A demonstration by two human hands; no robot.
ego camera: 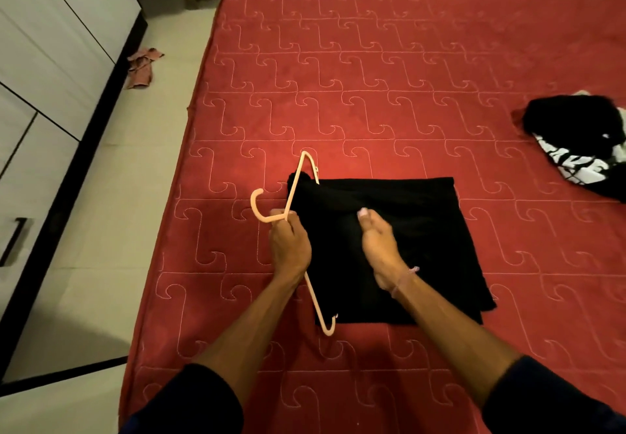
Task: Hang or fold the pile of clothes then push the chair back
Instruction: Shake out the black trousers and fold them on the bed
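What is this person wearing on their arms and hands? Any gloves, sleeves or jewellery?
No gloves: both the left hand and the right hand are bare. Dark navy sleeves are pushed up, leaving the forearms uncovered. A thin pinkish thread band circles the right wrist. No rings or watch show.

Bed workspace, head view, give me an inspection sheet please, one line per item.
Surface: red quilted mattress, bare of sheets.
Job's things: black garment folded flat near the front edge; pale hanger partly inside it; black-and-white clothes pile at far right.
Clutter: pink cloth on the floor.
Hands: left hand grips the hanger's neck; right hand rests on the garment, fingers relaxed.
Cables: nothing seen.
Surroundings: white wardrobe at left; tiled floor.
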